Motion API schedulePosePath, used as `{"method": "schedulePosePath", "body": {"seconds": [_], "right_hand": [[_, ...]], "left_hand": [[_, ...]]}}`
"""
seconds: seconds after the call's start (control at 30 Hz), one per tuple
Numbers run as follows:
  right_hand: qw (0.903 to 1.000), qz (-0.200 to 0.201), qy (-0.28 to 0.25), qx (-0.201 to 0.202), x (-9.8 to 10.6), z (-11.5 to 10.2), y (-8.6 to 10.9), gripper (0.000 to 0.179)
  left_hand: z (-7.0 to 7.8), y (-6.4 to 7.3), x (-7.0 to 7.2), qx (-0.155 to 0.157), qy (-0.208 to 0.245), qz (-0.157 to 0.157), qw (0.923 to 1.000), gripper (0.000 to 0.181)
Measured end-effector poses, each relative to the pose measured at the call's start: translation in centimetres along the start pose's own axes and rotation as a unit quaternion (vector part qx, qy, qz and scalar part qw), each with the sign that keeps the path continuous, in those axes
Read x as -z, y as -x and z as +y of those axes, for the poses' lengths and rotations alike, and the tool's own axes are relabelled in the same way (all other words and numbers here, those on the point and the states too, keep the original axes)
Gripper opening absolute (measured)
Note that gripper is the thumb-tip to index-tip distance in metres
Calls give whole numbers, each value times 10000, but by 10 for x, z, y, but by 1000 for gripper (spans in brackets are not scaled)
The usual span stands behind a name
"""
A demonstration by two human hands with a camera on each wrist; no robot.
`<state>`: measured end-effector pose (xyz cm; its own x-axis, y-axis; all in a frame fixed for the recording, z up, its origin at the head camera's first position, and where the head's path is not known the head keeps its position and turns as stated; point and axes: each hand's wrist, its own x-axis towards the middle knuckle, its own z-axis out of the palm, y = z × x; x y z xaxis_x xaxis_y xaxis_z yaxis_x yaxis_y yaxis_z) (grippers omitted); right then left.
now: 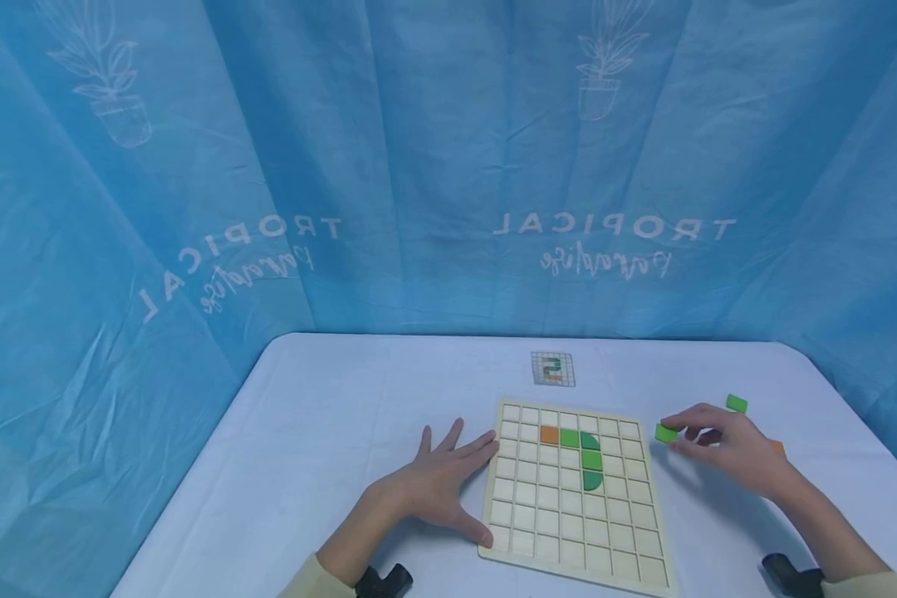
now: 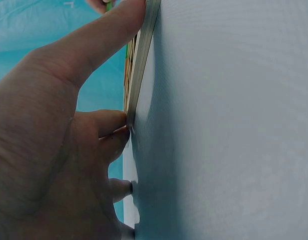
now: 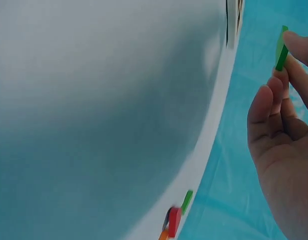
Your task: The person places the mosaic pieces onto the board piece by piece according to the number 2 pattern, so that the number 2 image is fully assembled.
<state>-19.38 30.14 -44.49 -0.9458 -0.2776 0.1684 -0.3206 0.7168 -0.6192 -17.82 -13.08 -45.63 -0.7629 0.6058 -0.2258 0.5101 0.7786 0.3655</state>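
Observation:
My right hand (image 1: pixel 740 444) pinches a light green square tile (image 1: pixel 666 433) between thumb and fingers, raised above the table just right of the wooden grid board (image 1: pixel 546 522). In the right wrist view the green tile (image 3: pixel 281 49) is seen nearly edge-on. Along the board's left edge, my left hand (image 1: pixel 444 486) spreads its fingers, with thumb and fingertips touching the rim. On the board, an orange square tile (image 1: pixel 549 434), a green square tile (image 1: pixel 569 438) and a dark green rounded tile (image 1: pixel 589 442) form a row. Below them sit another green tile (image 1: pixel 591 460) and a dark green rounded tile (image 1: pixel 593 481).
Behind the board lies a small pattern card (image 1: pixel 553 369). A loose green tile (image 1: pixel 736 403) and an orange tile (image 1: pixel 777 447) lie by my right hand, with a red tile (image 3: pixel 174 221) visible from the right wrist. Blue curtains (image 1: pixel 448 166) surround the white table (image 1: pixel 344 399).

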Motion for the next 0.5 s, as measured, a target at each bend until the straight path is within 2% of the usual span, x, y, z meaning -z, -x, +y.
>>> {"method": "schedulePosePath", "body": {"seconds": [0.23,0.5], "right_hand": [[9994,-115,275,-146,-12,-17,-3,27],[9993,-300,174,-153,-23,-36,-6,29]], "left_hand": [[-2,0,-1,-61,-83,33,9999,120],[-1,1,0,-48,-44,27,10000,121]]}}
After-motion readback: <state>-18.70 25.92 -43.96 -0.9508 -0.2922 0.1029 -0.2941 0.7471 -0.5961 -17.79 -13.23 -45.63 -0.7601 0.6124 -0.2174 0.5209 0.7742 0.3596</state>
